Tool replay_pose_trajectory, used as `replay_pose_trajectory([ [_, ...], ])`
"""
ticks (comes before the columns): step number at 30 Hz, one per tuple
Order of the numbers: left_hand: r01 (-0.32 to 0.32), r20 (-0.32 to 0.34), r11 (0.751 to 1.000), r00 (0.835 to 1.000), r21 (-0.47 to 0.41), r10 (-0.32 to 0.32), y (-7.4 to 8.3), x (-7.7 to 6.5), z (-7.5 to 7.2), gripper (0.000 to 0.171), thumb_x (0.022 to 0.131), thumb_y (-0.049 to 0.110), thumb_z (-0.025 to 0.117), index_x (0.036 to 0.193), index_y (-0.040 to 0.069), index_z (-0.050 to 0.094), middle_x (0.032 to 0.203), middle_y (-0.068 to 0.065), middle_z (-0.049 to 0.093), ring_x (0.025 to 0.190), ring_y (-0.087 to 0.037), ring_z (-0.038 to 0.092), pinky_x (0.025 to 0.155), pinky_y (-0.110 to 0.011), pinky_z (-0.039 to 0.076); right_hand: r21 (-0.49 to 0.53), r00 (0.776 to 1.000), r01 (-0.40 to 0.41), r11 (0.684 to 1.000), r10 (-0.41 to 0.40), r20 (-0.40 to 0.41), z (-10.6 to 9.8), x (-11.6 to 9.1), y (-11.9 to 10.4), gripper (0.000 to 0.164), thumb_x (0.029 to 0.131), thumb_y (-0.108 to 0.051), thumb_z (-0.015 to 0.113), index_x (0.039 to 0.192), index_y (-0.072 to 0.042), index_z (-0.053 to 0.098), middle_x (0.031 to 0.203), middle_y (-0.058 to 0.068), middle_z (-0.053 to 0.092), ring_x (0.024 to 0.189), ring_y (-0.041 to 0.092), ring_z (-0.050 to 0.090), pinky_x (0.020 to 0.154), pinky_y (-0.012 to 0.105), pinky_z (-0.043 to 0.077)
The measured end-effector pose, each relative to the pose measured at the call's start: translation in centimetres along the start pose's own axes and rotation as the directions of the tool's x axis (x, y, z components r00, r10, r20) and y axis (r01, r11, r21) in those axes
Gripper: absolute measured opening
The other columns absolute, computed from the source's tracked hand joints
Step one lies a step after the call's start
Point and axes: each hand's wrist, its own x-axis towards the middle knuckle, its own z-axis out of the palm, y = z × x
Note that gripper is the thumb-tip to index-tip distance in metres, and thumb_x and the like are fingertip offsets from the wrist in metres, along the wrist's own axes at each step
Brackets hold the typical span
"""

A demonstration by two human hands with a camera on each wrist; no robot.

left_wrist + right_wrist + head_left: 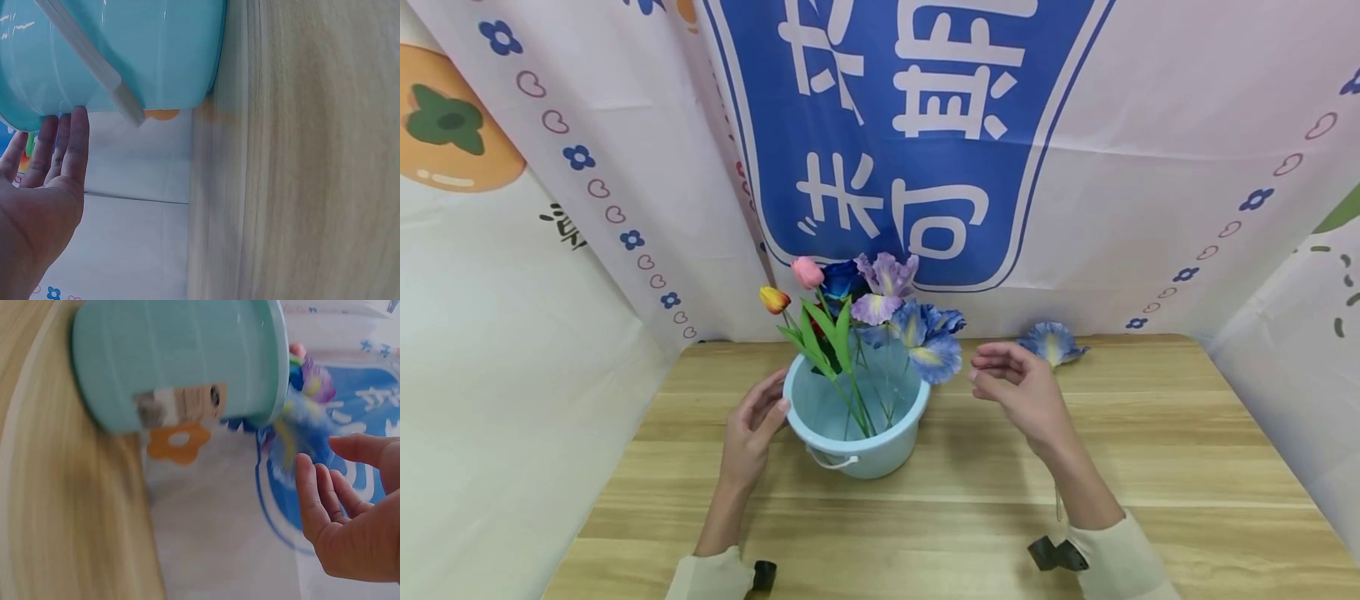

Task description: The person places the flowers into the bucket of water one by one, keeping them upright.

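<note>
A light blue bucket (880,458) with a white handle (833,461) stands upright on the wooden table. In it are artificial flowers: a pink tulip (807,272), a yellow-red tulip (774,300), a dark blue flower (842,282), a purple iris (886,287) and blue irises (934,350). My left hand (752,433) rests its fingertips against the bucket's left side, the fingers nearly straight in the left wrist view. To the right of the blue irises, my right hand (1018,392) hovers with loosely bent fingers, holding nothing. The right wrist view shows a gap between its thumb and fingertips.
Another blue iris (1051,343) lies at the table's back edge, partly behind the right hand. A white printed cloth (1120,225) with a blue panel hangs behind the wooden table (970,542). A label (181,405) is on the bucket's side.
</note>
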Motion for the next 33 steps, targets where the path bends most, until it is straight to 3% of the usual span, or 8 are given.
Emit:
replay_pose_trajectory([
  [6,0.011,-0.004,1.000,1.000,0.005,-0.011,0.0,0.0,0.0,0.045,0.107,0.003,0.059,0.151,-0.002,0.055,0.132,0.010,0.068,0.119,-0.002,0.069,0.097,-0.021,0.063,-0.011,0.999,-0.040,0.999,0.040,-0.031,-3.5,0.0,1.7,0.046,0.100,-0.003,0.073,0.140,0.011,0.056,0.110,-0.009,0.071,0.101,0.008,0.075,0.088,0.026,0.068],
  [18,-0.002,-0.003,1.000,1.000,0.007,0.002,0.1,-0.1,0.0,0.045,0.107,0.003,0.058,0.151,-0.005,0.054,0.131,0.013,0.068,0.119,-0.001,0.069,0.095,-0.020,0.064,-0.038,0.982,-0.183,0.982,0.181,-0.054,-10.2,0.6,6.0,0.067,0.103,-0.015,0.074,0.155,0.013,0.041,0.111,-0.013,0.070,0.098,0.000,0.074,0.092,0.024,0.066],
  [22,-0.005,-0.002,1.000,1.000,0.004,0.005,0.1,-0.1,0.0,0.045,0.107,0.002,0.058,0.151,-0.006,0.053,0.131,0.012,0.068,0.118,-0.002,0.069,0.095,-0.021,0.064,-0.054,0.973,-0.230,0.972,0.228,-0.037,-11.4,0.8,7.0,0.068,0.104,-0.016,0.072,0.156,0.012,0.039,0.111,-0.012,0.069,0.101,0.003,0.074,0.096,0.026,0.065],
  [28,-0.005,-0.007,1.000,1.000,0.005,0.005,0.1,-0.1,0.0,0.045,0.107,0.002,0.059,0.151,-0.004,0.055,0.130,0.011,0.069,0.117,-0.002,0.069,0.095,-0.021,0.064,-0.089,0.965,-0.263,0.961,0.263,-0.014,-12.6,0.8,8.1,0.065,0.106,-0.013,0.069,0.157,0.013,0.038,0.119,-0.002,0.070,0.103,0.007,0.076,0.097,0.029,0.065],
  [33,-0.001,-0.008,1.000,1.000,0.019,0.001,0.1,-0.1,-0.1,0.045,0.107,0.002,0.059,0.151,-0.002,0.055,0.134,0.003,0.068,0.118,-0.002,0.069,0.096,-0.021,0.064,-0.069,0.936,-0.349,0.934,0.351,0.010,-12.7,1.1,8.8,0.068,0.104,-0.010,0.070,0.159,0.012,0.036,0.119,0.000,0.072,0.100,0.006,0.076,0.096,0.028,0.066],
])
